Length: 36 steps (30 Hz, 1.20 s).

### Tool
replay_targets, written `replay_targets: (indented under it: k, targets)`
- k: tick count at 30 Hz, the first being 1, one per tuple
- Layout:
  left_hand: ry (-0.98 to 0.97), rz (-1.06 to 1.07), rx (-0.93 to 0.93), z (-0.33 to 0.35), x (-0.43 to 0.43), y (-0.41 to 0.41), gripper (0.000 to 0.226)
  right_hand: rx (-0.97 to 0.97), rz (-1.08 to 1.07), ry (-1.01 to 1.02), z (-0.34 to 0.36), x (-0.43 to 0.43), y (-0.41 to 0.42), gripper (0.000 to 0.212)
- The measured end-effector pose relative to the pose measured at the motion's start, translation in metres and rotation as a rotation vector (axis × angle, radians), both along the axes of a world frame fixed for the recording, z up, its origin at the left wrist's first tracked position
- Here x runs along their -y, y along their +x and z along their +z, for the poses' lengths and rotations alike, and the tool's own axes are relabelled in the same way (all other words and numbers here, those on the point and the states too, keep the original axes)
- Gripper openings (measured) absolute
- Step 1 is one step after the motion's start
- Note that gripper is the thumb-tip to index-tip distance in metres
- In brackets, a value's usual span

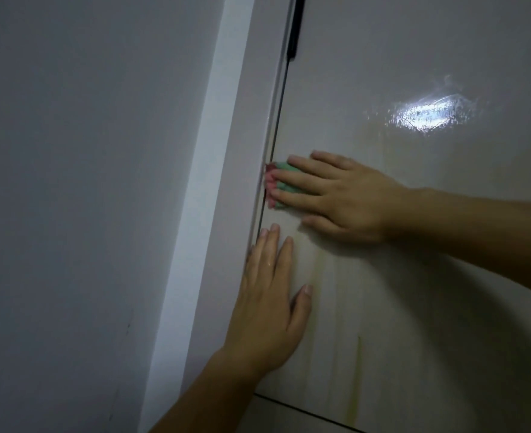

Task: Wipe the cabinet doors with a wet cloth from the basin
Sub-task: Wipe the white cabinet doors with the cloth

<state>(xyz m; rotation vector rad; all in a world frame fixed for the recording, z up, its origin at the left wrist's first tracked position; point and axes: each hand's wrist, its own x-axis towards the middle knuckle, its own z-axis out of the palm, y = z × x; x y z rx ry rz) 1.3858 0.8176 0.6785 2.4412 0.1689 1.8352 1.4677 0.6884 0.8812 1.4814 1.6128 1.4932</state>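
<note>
A glossy pale cabinet door (414, 214) fills the right of the head view, with wet streaks and a bright light reflection on it. My right hand (336, 195) lies flat with straight fingers on a green and pink cloth (281, 182), pressing it against the door at its left edge. Only the cloth's left part shows past the fingertips. Below it, my left hand (267, 295) rests flat on the same door with its fingers straight and pointing up.
A white cabinet side panel (201, 214) runs diagonally left of the door, with a grey wall (70, 182) beyond it. A dark vertical handle or gap (295, 26) shows at the top. A seam to a lower door (304, 410) crosses the bottom.
</note>
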Motion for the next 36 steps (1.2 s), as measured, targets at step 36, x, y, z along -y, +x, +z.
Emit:
replay_targets:
  k: [36]
  targets:
    - [-0.140,0.116,0.019,0.017,0.023,0.005,0.065,-0.006,-0.079,0.200,-0.037,0.113,0.059,0.067]
